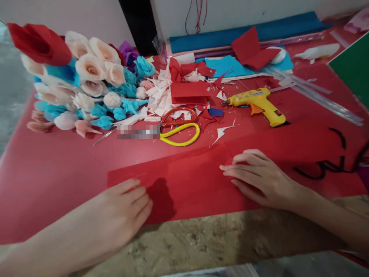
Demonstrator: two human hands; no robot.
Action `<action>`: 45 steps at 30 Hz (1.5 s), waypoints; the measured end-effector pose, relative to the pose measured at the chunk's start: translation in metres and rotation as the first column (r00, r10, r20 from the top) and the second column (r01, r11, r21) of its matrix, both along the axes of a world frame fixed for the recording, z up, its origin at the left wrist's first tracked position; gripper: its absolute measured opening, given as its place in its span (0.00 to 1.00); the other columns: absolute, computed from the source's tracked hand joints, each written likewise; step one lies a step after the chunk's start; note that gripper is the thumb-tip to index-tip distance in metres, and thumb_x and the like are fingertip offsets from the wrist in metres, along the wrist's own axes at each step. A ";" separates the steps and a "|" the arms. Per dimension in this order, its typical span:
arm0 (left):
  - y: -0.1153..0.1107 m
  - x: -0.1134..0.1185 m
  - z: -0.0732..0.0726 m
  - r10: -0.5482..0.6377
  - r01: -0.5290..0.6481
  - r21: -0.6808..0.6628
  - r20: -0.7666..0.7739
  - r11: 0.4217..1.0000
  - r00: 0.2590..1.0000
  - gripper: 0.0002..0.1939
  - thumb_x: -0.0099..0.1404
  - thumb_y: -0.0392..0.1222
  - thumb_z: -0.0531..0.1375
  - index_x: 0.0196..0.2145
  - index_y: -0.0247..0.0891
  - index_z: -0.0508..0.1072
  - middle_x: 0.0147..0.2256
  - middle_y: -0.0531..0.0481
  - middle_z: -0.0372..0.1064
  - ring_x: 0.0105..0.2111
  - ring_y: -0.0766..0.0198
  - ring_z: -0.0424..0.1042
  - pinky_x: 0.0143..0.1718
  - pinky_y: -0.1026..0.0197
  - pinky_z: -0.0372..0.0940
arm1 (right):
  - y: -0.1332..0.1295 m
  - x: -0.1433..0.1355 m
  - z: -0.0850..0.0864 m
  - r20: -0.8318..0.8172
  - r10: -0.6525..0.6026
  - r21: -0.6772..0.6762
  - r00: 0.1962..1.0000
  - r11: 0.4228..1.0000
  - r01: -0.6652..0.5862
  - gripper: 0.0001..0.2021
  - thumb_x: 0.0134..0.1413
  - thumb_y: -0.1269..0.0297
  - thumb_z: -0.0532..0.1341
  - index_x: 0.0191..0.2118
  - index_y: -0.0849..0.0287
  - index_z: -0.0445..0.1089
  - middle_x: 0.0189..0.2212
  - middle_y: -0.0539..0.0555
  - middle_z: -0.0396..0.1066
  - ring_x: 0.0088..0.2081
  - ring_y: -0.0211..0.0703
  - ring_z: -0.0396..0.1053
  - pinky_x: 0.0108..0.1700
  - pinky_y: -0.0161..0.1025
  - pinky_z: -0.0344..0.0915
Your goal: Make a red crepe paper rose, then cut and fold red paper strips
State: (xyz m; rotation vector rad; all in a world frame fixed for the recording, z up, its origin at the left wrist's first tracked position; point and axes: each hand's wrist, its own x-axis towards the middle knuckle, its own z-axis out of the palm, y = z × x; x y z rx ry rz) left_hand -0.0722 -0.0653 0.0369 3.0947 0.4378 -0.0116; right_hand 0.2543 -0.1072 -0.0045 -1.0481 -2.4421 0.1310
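A long sheet of red paper (190, 181) lies across the near part of the table, its front edge at the table's rim. My left hand (127, 207) is at the sheet's left end, fingers curled together against the paper; its thumb is hidden. Over the middle of the sheet rests my right hand (256, 177), fingers stretched out and slightly apart, fingertips on the paper. Scissors (180, 134) with one red and one yellow handle lie just beyond the sheet. Farther right is a yellow glue gun (259, 104), nozzle pointing left.
Paper flowers (92, 71) in white, blue and red are heaped at the left back. White and red paper scraps (161, 92) cover the middle. Behind them lie blue paper (245, 32), clear glue sticks (325, 96) and a white bottle (317, 52). A black cord (314, 175) crosses at right.
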 end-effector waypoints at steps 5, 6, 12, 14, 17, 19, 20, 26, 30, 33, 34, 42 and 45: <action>0.010 0.072 -0.014 -0.216 0.214 0.031 0.106 0.976 0.971 0.14 0.66 0.31 0.47 0.31 0.35 0.71 0.35 0.47 0.74 0.30 0.61 0.70 0.29 0.59 0.61 | -0.004 0.000 0.000 -0.019 0.001 -0.013 1.000 1.000 -0.001 0.08 0.60 0.70 0.52 0.42 0.63 0.66 0.34 0.53 0.74 0.37 0.39 0.64 0.43 0.39 0.60; 0.013 0.083 -0.019 -0.244 0.242 0.036 0.114 0.970 0.963 0.12 0.66 0.31 0.48 0.33 0.35 0.71 0.37 0.47 0.74 0.32 0.60 0.70 0.29 0.59 0.62 | -0.005 0.001 -0.001 -0.013 0.003 -0.017 1.000 1.000 -0.003 0.08 0.59 0.71 0.53 0.42 0.64 0.66 0.34 0.53 0.74 0.37 0.39 0.64 0.42 0.39 0.60; 0.030 0.113 -0.042 -0.209 0.199 0.096 0.114 0.975 0.971 0.12 0.64 0.30 0.49 0.43 0.31 0.69 0.45 0.43 0.71 0.30 0.63 0.69 0.26 0.62 0.66 | -0.011 0.008 -0.007 0.019 -0.004 -0.030 1.000 1.000 0.005 0.09 0.59 0.71 0.51 0.39 0.63 0.68 0.38 0.52 0.74 0.36 0.39 0.64 0.41 0.40 0.61; 0.032 0.113 -0.046 -0.199 0.189 0.087 0.117 0.978 0.973 0.14 0.63 0.30 0.49 0.46 0.30 0.68 0.48 0.43 0.69 0.31 0.63 0.69 0.28 0.62 0.67 | -0.012 0.010 -0.009 0.003 -0.002 -0.028 1.000 1.000 0.002 0.09 0.58 0.72 0.51 0.38 0.62 0.69 0.39 0.52 0.74 0.36 0.38 0.64 0.41 0.40 0.61; 0.033 0.111 -0.051 -0.186 0.181 0.057 0.104 0.982 0.977 0.17 0.63 0.30 0.49 0.49 0.30 0.66 0.53 0.43 0.65 0.35 0.62 0.69 0.32 0.60 0.68 | -0.011 0.012 -0.012 -0.033 -0.008 -0.038 0.999 0.999 0.007 0.10 0.59 0.72 0.50 0.38 0.61 0.69 0.39 0.52 0.74 0.37 0.37 0.64 0.41 0.38 0.62; 0.032 0.110 -0.052 -0.184 0.180 0.045 0.095 0.983 0.978 0.18 0.63 0.30 0.49 0.50 0.30 0.66 0.54 0.42 0.65 0.36 0.61 0.69 0.34 0.59 0.67 | -0.010 0.014 -0.013 -0.051 0.002 -0.056 0.999 0.998 -0.005 0.10 0.59 0.72 0.50 0.39 0.62 0.69 0.39 0.53 0.74 0.38 0.37 0.64 0.41 0.38 0.62; 0.032 0.110 -0.053 -0.185 0.182 0.042 0.093 0.982 0.978 0.18 0.64 0.30 0.48 0.51 0.30 0.65 0.53 0.42 0.65 0.37 0.61 0.68 0.36 0.58 0.67 | -0.010 0.014 -0.013 -0.057 0.013 -0.063 0.998 0.998 -0.017 0.10 0.59 0.72 0.50 0.40 0.62 0.68 0.40 0.53 0.74 0.39 0.37 0.64 0.41 0.38 0.62; 0.034 0.112 -0.051 -0.167 0.169 -0.003 0.133 0.986 0.977 0.18 0.65 0.33 0.48 0.52 0.32 0.66 0.54 0.46 0.65 0.50 0.58 0.63 0.53 0.53 0.58 | -0.008 0.017 -0.012 -0.092 -0.036 -0.049 0.995 0.998 0.031 0.08 0.56 0.74 0.53 0.40 0.62 0.67 0.38 0.53 0.74 0.38 0.38 0.64 0.39 0.38 0.63; 0.035 0.112 -0.053 -0.171 0.178 -0.059 0.109 0.982 0.979 0.21 0.66 0.34 0.48 0.56 0.31 0.62 0.57 0.47 0.61 0.57 0.58 0.57 0.62 0.51 0.46 | -0.006 0.021 -0.015 -0.094 -0.134 -0.038 0.987 0.991 0.131 0.09 0.55 0.75 0.55 0.41 0.63 0.67 0.32 0.53 0.73 0.36 0.39 0.63 0.37 0.38 0.62; 0.036 0.112 -0.054 -0.185 0.191 -0.104 0.063 0.976 0.981 0.24 0.65 0.34 0.47 0.59 0.31 0.57 0.61 0.48 0.54 0.61 0.58 0.51 0.65 0.50 0.38 | -0.005 0.023 -0.015 -0.071 -0.188 -0.049 0.980 0.981 0.185 0.09 0.55 0.74 0.55 0.41 0.63 0.68 0.30 0.54 0.72 0.36 0.40 0.64 0.35 0.38 0.61; 0.036 0.113 -0.054 -0.188 0.193 -0.115 0.052 0.974 0.981 0.25 0.65 0.35 0.47 0.60 0.31 0.56 0.62 0.48 0.52 0.62 0.58 0.49 0.65 0.50 0.36 | -0.005 0.023 -0.015 -0.065 -0.194 -0.051 0.979 0.980 0.191 0.09 0.55 0.74 0.55 0.41 0.63 0.68 0.30 0.54 0.71 0.36 0.40 0.64 0.35 0.38 0.61; 0.037 0.116 -0.053 -0.177 0.183 -0.160 0.053 0.970 0.983 0.25 0.64 0.33 0.46 0.59 0.30 0.57 0.62 0.46 0.50 0.62 0.58 0.49 0.65 0.46 0.33 | -0.003 0.029 -0.008 0.020 -0.068 -0.023 0.997 0.997 0.068 0.08 0.57 0.72 0.53 0.40 0.64 0.68 0.33 0.53 0.73 0.38 0.41 0.64 0.39 0.40 0.63; 0.037 0.115 -0.052 -0.163 0.170 -0.176 0.054 0.970 0.985 0.24 0.64 0.34 0.47 0.58 0.31 0.58 0.62 0.46 0.50 0.62 0.58 0.51 0.66 0.46 0.31 | -0.002 0.033 -0.001 0.065 -0.016 0.007 0.998 1.000 0.015 0.08 0.58 0.70 0.52 0.36 0.61 0.69 0.35 0.52 0.74 0.38 0.40 0.65 0.40 0.40 0.63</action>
